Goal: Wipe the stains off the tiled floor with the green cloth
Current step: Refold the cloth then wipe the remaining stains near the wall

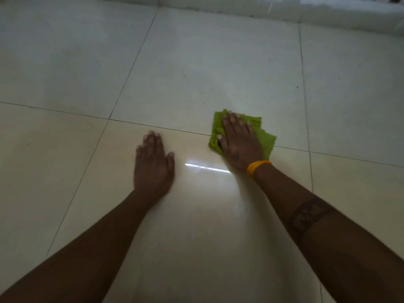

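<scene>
Green cloth (265,139): folded, pressed flat to the tiled floor (196,68) across a grout line under the right hand (239,142), fingers straight. Left hand (153,162) is laid flat, holding nothing. Wiping is judged underway; dark specks beyond call for a forward stroke.

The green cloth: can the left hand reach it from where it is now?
Probably yes. The left hand lies flat on the tiled floor, beside the green cloth under the right hand. Only bare tile separates them.
</scene>
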